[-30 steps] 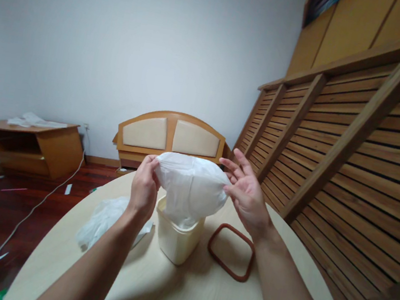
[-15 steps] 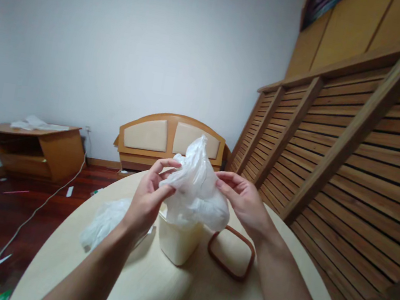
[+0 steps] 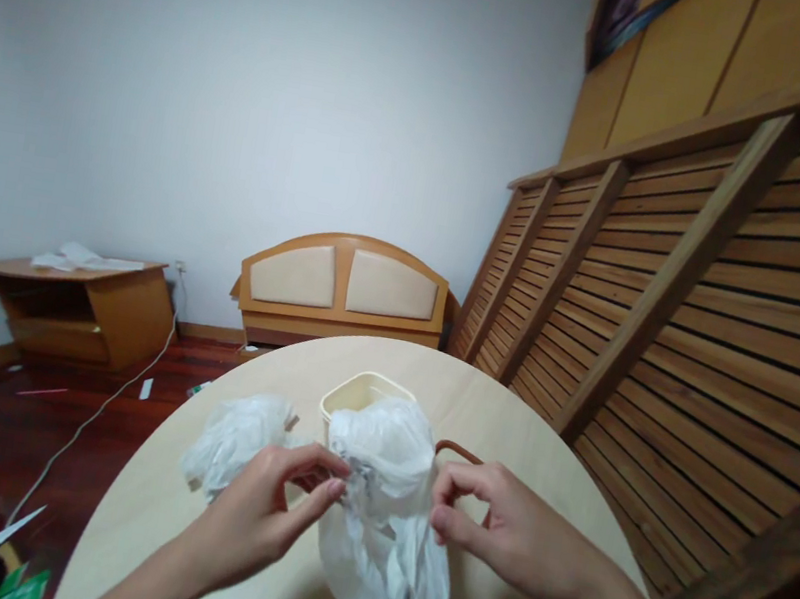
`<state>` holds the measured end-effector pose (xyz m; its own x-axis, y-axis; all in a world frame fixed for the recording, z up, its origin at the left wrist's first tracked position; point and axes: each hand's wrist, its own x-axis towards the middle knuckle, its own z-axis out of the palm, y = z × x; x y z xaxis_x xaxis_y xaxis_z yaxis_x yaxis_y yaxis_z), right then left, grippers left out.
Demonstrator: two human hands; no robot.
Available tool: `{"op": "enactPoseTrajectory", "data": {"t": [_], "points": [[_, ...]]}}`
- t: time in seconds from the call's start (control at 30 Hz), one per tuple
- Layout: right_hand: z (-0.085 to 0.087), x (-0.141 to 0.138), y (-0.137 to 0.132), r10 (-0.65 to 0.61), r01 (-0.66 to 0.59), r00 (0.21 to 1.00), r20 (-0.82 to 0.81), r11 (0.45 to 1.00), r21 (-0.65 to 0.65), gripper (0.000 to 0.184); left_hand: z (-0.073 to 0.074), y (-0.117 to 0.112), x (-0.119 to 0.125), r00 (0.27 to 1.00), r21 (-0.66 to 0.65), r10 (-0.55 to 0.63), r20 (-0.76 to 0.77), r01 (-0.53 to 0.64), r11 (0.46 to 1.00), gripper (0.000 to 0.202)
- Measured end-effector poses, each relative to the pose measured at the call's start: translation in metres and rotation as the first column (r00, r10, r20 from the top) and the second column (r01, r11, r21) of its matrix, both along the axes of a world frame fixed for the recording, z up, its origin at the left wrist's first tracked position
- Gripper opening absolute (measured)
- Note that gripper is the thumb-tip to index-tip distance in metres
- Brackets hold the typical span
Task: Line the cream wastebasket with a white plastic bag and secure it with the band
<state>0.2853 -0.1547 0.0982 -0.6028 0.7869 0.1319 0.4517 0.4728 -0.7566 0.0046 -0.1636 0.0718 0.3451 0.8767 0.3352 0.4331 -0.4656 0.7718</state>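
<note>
A thin white plastic bag (image 3: 390, 551) drapes over the near side of a cream ribbed bin (image 3: 346, 394), its loose part hanging down toward me. The bin stands on the round table, and the bag hides most of its front. My left hand (image 3: 284, 499) pinches the bag's left edge between thumb and fingertips. At the bag's right edge, my right hand (image 3: 493, 522) is closed, thumb against curled fingers, gripping the plastic. Behind it, a brown rectangular frame (image 3: 459, 451) lies on the table, mostly hidden by that hand.
Another crumpled white plastic bag (image 3: 234, 435) lies left on the pale round table (image 3: 178, 548). A wooden slatted panel (image 3: 634, 357) leans along the right. Beyond are a headboard (image 3: 345, 286), a low cabinet (image 3: 79, 314) and a white cable (image 3: 101, 409) on the floor.
The bag, bunched upright above the bin before, now hangs down its near side. Both my hands have come lower and closer to me, and the bin's opening shows.
</note>
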Motion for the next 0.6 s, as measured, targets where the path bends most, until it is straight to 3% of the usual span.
{"op": "enactPoseTrajectory", "data": {"t": [0.1,0.2,0.3,0.4,0.5,0.53,0.6], "points": [[-0.022,-0.017,-0.019,-0.110,0.107,0.993,0.050,0.992,0.062,0.026,-0.015,-0.017,-0.002,0.996,0.224,0.082,-0.021,-0.076,0.972,0.017],[-0.042,-0.038,-0.034,-0.278,0.262,0.956,0.089,0.952,0.160,0.041,-0.023,-0.034,0.004,0.996,0.357,0.077,0.043,-0.087,0.930,0.011],[-0.055,-0.055,-0.040,-0.427,0.401,0.900,0.090,0.890,0.217,0.045,-0.023,-0.048,0.015,0.993,0.373,0.025,0.119,-0.068,0.925,0.006],[-0.059,-0.060,-0.040,-0.526,0.490,0.848,0.062,0.824,0.283,0.043,-0.022,-0.058,0.022,0.990,0.359,-0.099,0.097,0.058,0.932,0.012],[-0.054,-0.052,-0.035,-0.467,0.444,0.884,-0.016,0.829,0.339,0.034,-0.022,-0.058,0.018,0.971,0.399,-0.237,0.017,0.211,0.892,0.023],[-0.052,-0.047,-0.032,-0.421,0.414,0.905,-0.055,0.846,0.337,0.031,-0.021,-0.056,0.015,0.974,0.419,-0.226,0.005,0.203,0.885,0.027],[-0.046,-0.038,-0.022,-0.371,0.403,0.915,-0.161,0.869,0.287,0.028,-0.016,-0.045,0.005,0.997,0.436,-0.076,0.018,0.061,0.898,0.035]]}}
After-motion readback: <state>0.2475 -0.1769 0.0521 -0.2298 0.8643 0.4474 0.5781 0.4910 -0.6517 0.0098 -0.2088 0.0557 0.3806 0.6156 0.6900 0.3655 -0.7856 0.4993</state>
